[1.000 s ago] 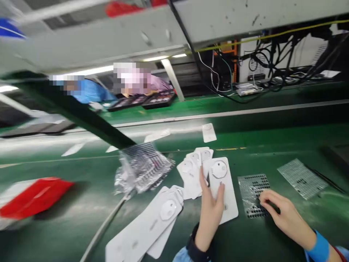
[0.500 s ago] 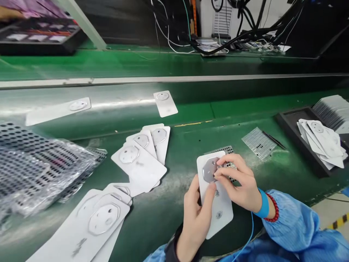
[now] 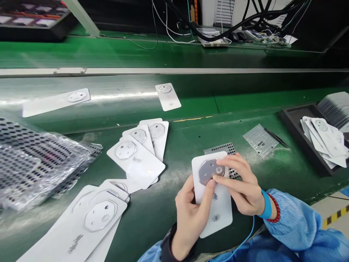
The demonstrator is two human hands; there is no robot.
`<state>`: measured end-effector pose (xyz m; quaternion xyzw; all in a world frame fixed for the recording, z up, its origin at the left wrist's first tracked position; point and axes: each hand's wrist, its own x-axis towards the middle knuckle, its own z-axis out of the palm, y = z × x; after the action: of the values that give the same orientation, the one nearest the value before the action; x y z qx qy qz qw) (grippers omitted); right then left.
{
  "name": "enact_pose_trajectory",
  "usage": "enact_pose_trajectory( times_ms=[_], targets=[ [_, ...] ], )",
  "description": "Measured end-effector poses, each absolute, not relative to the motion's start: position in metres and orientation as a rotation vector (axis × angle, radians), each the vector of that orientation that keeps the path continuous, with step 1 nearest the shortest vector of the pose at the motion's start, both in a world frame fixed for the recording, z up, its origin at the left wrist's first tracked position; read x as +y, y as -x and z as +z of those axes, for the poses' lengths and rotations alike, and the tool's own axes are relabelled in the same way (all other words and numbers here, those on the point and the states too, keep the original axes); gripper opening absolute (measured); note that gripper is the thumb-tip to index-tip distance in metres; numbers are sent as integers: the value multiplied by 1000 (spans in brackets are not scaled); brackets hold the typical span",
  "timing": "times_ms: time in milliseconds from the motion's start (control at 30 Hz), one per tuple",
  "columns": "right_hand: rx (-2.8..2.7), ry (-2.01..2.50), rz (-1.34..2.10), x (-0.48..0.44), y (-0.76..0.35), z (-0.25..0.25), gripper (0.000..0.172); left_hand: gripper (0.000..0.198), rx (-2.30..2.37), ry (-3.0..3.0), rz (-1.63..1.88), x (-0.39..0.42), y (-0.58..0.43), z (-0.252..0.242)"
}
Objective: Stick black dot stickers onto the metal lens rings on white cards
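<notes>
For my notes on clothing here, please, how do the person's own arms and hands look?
The left hand and right hand are bare, without gloves. Both sleeves are light blue. A black cuff circles the left wrist; the right wrist wears a bright blue band with a thin blue cord, plus a red bead bracelet.

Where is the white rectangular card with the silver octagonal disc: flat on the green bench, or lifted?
Lifted: the white card is held in the left hand and right hand.

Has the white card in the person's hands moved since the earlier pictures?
Yes, the white card swung slightly left at its top, toward the fanned cards, judged against the perforated sheet on the green belt.
</notes>
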<state>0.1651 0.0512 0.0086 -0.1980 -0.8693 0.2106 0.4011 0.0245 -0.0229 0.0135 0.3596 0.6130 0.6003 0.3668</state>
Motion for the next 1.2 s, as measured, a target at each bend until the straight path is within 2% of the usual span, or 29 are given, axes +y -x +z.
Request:
enact_pose_trajectory(
  times_ms=[167,467,567,700,733,833,867,1033,1100,1167,1200],
  targets=[
    [-1980,522,895,53,-167,7,47,22,1634,-722,1553,-22,-28,18],
    [-1868,641,1052,55,-166,4,44,23,1659,-698,1487,-20,-26,21],
    [-1901,754,1000,66,-178,-3,42,27,1691,-680,1462,-18,-16,20],
    [-2303,884,761,78,-195,-28,53,31,1871,-582,1557,-18,-3,19],
    [-2404,871,696,80,-198,-36,48,32,1906,-565,1575,-19,-1,18],
    [-2500,836,575,83,-201,-51,20,36,1955,-525,1590,-18,5,14],
    [-2474,832,560,84,-201,-52,17,37,1949,-531,1559,-17,7,11],
    [-2225,811,475,84,-207,-31,18,50,2030,-751,1403,-6,9,-4],
    [-2169,783,415,79,-209,-19,24,46,2030,-855,1361,-2,8,-10],
    [-2204,723,359,72,-208,-11,29,36,1832,-884,1284,-2,5,-13],
    [-2244,686,338,69,-206,-8,30,40,1673,-867,1264,-2,3,-14]
  ],
)
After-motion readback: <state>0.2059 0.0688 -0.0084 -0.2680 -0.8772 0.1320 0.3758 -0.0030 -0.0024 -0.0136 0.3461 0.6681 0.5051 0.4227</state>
